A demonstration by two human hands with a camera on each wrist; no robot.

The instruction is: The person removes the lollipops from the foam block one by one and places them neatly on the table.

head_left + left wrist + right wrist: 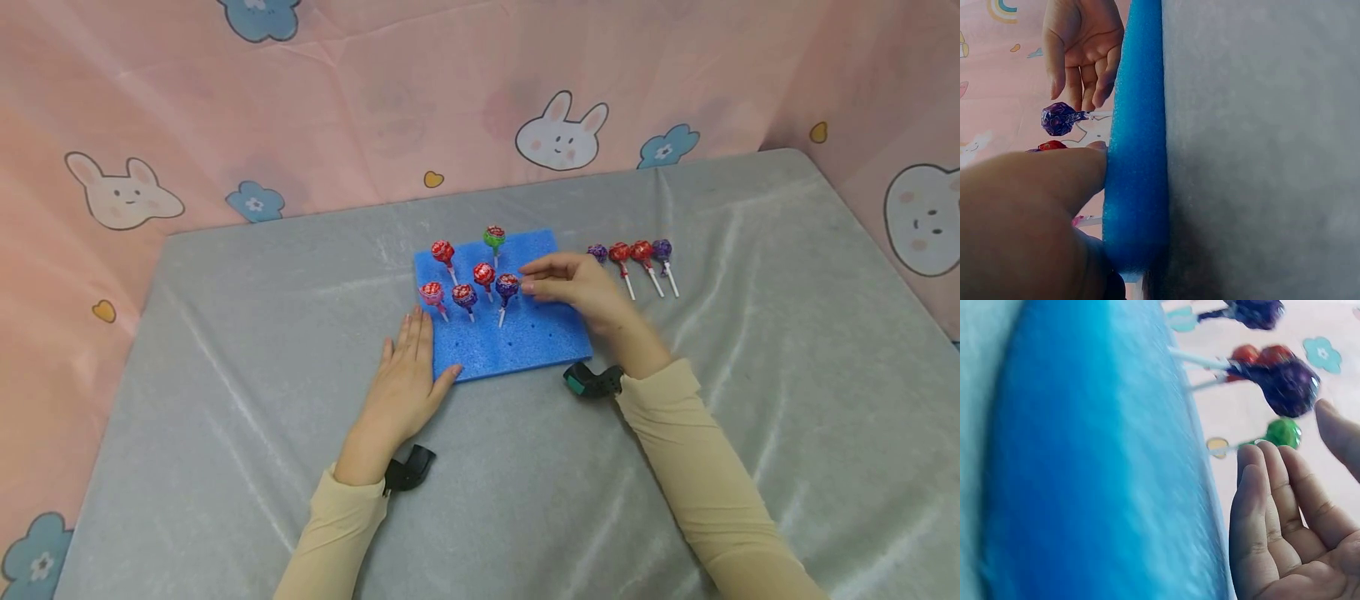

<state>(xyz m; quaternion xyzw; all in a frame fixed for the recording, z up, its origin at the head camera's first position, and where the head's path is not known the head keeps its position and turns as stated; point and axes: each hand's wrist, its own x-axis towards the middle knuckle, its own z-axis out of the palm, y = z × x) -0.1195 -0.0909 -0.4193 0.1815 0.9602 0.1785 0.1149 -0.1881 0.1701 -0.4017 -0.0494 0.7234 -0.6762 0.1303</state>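
Observation:
A blue foam board (517, 354) lies on the grey cloth, with several wrapped lollipops standing upright in it by their sticks. My left hand (401, 387) rests flat at the board's left edge, its thumb on the front corner. Fingers loosely extended, my right hand (573, 287) hovers over the board's right side, beside a purple lollipop (507, 286). In the right wrist view, a gap shows between those fingers and that purple lollipop (1294, 387); the hand holds nothing. Around it stand a green lollipop (494, 236), a red lollipop (483, 273) and a pink lollipop (432, 292).
Right of the board, several loose lollipops lie in a row on the cloth, including a red lollipop (642, 251) and a purple lollipop (662, 249). One more purple lollipop (597, 252) is partly hidden by my right hand. A pink patterned curtain (450, 100) hangs behind the table.

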